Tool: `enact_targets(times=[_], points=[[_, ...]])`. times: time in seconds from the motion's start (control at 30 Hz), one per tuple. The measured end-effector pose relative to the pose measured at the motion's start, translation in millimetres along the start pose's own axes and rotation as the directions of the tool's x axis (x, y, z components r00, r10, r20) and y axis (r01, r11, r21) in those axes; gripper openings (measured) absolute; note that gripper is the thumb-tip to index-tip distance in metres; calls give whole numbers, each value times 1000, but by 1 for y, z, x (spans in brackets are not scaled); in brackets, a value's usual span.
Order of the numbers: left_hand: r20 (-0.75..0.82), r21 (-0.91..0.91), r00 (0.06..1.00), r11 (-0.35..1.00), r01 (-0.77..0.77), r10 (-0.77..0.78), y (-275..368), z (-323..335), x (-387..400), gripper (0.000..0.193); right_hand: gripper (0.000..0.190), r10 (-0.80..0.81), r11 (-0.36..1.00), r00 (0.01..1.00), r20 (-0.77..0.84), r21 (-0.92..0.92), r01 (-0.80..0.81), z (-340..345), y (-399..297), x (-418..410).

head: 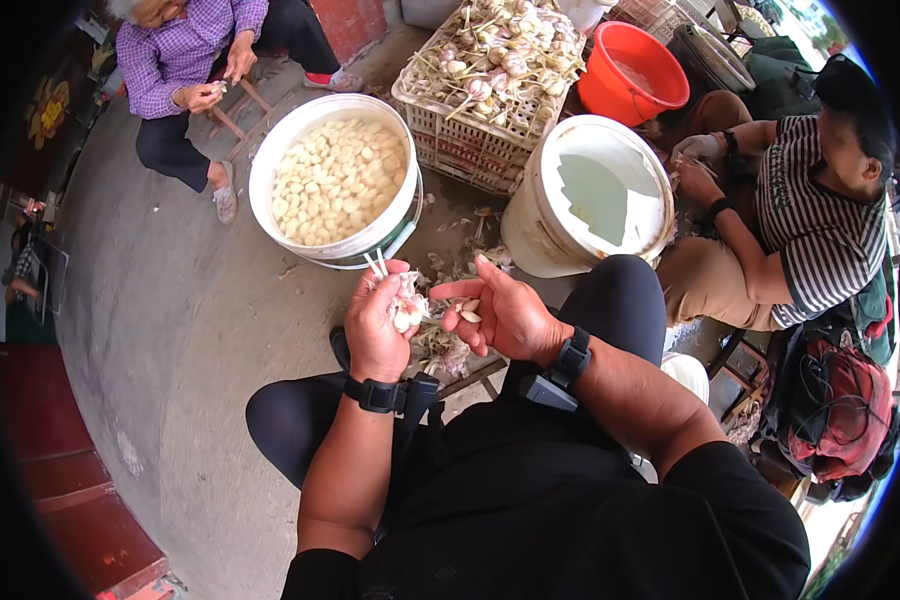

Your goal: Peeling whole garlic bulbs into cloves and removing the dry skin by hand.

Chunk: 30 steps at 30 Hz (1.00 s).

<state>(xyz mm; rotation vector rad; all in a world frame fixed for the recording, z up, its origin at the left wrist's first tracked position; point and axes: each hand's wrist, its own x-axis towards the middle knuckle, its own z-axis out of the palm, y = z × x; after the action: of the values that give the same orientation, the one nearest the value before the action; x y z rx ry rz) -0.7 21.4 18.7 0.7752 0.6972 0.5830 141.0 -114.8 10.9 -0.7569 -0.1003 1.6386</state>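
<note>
My left hand [379, 322] grips a partly broken garlic bulb [408, 304], its papery skin torn and white cloves showing. Pale stalk ends stick up past the thumb. Close on its right, my right hand [506, 315] is turned palm up, index finger pointing at the bulb. A few loose garlic cloves [469, 311] rest in its curled lower fingers. Beyond my hands stands a white bucket [262, 202] full of peeled cloves [337, 184] in liquid. Garlic skins and stalks [446, 352] litter the ground below my hands.
A plastic crate [457, 142] heaped with garlic bulbs [499, 64] stands ahead, beside a red bucket [630, 71]. A white bucket [517, 217] holding pale liquid is near my right knee. Two people sit working with their hands, one at far left, one at right.
</note>
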Motion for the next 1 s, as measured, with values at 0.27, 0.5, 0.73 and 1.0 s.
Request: enact_targets(times=[0.27, 0.5, 0.73, 1.0], points=[[5, 19, 999, 999, -33, 33, 1, -5, 5, 14, 39, -74, 997, 997, 26, -29, 75, -1, -7, -3], [-10, 66, 1000, 998, -19, 19, 0, 0, 2, 15, 26, -221, 975, 974, -44, 12, 222, -9, -14, -5], [21, 91, 1000, 996, -9, 7, -1, -3, -4, 16, 20, -427, 896, 877, -220, 23, 443, -11, -61, -52], [-17, 108, 999, 994, -26, 28, 7, -3, -4, 18, 18, -765, 641, 435, -475, -494, 587, -43, -86, -197]])
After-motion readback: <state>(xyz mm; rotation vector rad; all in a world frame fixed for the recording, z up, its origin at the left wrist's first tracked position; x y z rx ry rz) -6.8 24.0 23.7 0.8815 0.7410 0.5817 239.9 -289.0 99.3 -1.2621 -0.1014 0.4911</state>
